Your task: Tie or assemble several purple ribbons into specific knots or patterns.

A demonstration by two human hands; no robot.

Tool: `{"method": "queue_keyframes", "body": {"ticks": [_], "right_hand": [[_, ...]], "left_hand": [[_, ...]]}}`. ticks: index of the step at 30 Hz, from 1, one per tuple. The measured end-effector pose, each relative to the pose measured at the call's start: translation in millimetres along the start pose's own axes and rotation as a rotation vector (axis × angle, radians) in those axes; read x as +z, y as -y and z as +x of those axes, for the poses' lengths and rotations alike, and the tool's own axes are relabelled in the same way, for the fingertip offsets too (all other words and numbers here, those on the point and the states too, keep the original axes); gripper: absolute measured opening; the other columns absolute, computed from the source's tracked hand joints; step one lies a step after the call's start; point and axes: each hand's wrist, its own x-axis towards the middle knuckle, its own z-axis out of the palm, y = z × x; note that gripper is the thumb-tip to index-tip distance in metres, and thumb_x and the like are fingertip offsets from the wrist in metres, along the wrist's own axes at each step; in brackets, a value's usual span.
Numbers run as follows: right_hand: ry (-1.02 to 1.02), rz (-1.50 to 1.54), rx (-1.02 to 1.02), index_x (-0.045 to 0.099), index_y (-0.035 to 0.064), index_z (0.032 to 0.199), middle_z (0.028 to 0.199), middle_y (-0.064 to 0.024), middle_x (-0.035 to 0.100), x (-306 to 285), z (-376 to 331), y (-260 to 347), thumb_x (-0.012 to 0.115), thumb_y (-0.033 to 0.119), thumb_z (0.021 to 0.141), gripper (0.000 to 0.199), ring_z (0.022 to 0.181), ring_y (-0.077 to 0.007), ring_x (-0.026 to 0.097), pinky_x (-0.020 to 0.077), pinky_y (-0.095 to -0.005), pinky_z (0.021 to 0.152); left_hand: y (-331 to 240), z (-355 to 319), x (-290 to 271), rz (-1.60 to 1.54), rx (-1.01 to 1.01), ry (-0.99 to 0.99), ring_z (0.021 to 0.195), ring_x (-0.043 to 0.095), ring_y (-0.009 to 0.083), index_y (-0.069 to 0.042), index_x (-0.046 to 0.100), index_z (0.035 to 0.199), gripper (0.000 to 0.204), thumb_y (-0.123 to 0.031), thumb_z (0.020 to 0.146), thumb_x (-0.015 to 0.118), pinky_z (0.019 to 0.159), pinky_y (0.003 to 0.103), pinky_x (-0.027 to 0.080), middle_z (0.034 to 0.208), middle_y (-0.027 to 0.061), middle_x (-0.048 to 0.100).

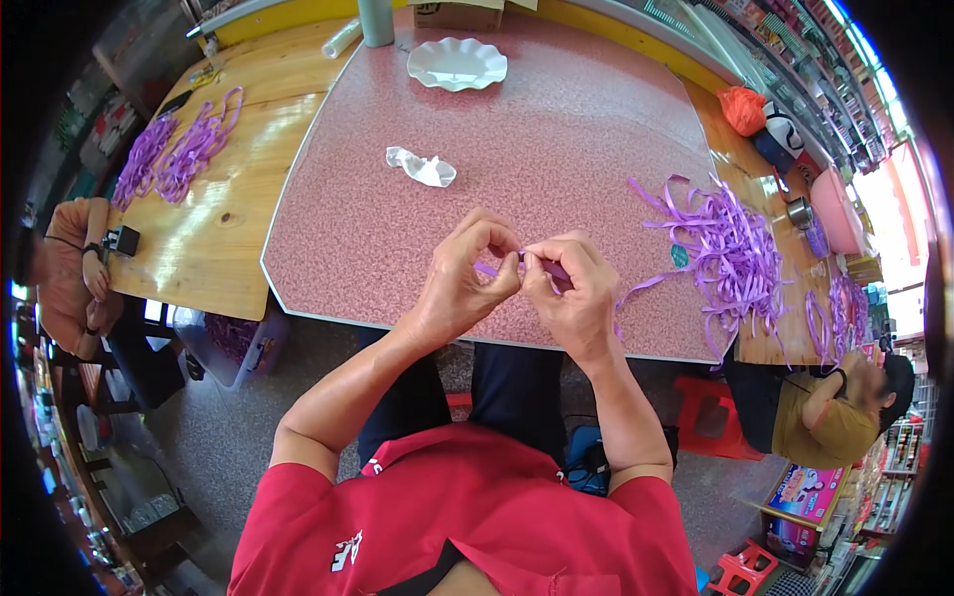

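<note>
My left hand (465,273) and my right hand (568,288) meet fingertip to fingertip over the near edge of the pink speckled table (556,129). Between them they pinch a short purple ribbon strip (489,269), mostly hidden by the fingers. A loose heap of purple ribbon strips (730,253) lies on the table just right of my right hand, with one strand trailing toward it.
A crumpled white wrapper (422,167) and a white scalloped plate (457,64) lie farther back. The wooden table (214,219) at left carries more purple ribbons (179,149). One person sits at the left (75,278), another at the right (830,417). Red stools (711,412) stand below.
</note>
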Motion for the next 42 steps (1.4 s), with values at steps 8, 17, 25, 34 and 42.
{"method": "queue_keyframes", "body": {"ticks": [8, 17, 25, 34, 42], "right_hand": [[0.089, 0.538, 0.471, 0.065, 0.0022, 0.089, 0.081, 0.0033, 0.059, -2, -1, -5, 0.063, 0.006, 0.093, 0.005, 0.063, -0.0033, 0.049, 0.0385, -0.0204, 0.053], [0.093, 1.100, 0.844, 0.067, 0.0077, 0.096, 0.077, 0.0030, 0.060, -6, 0, -7, 0.068, 0.017, 0.094, 0.009, 0.053, 0.0013, 0.040, 0.0300, -0.0161, 0.043], [0.060, 0.971, 0.794, 0.068, 0.0056, 0.098, 0.080, 0.0023, 0.062, -6, -1, -7, 0.068, 0.015, 0.095, 0.010, 0.054, 0.0010, 0.043, 0.0320, -0.0165, 0.044], [0.100, 0.557, 0.533, 0.068, 0.0003, 0.100, 0.085, 0.0021, 0.064, -8, -2, -16, 0.066, 0.008, 0.097, 0.009, 0.077, -0.0038, 0.058, 0.0461, -0.0181, 0.067], [0.185, 0.519, 0.484, 0.067, -0.0011, 0.099, 0.091, 0.0022, 0.061, -18, 3, -17, 0.065, 0.004, 0.093, 0.008, 0.080, -0.0038, 0.057, 0.0467, -0.0197, 0.070]], "left_hand": [[2, 1, 1, -0.075, -0.046, 0.048, 0.095, 0.058, 0.0159, 0.000, 0.058, 0.097, 0.010, 0.002, 0.089, 0.063, 0.082, 0.030, 0.048, 0.104, 0.0080, 0.057], [1, 1, 13, -0.199, -0.074, -0.152, 0.094, 0.061, 0.0232, -0.002, 0.060, 0.098, 0.016, 0.001, 0.086, 0.070, 0.083, 0.033, 0.049, 0.101, 0.0104, 0.059], [-10, 3, 6, 0.039, 0.056, -0.096, 0.093, 0.061, 0.0216, -0.004, 0.065, 0.102, 0.020, 0.004, 0.084, 0.070, 0.080, 0.033, 0.049, 0.101, 0.0106, 0.060], [-5, 10, 0, 0.323, 0.234, -0.019, 0.092, 0.063, 0.0280, -0.004, 0.064, 0.099, 0.025, 0.001, 0.078, 0.077, 0.078, 0.034, 0.050, 0.096, 0.0129, 0.062], [2, 0, 9, -0.133, -0.141, -0.043, 0.088, 0.062, 0.0167, -0.004, 0.062, 0.095, 0.014, -0.003, 0.086, 0.072, 0.078, 0.031, 0.049, 0.090, 0.0050, 0.063]]}}
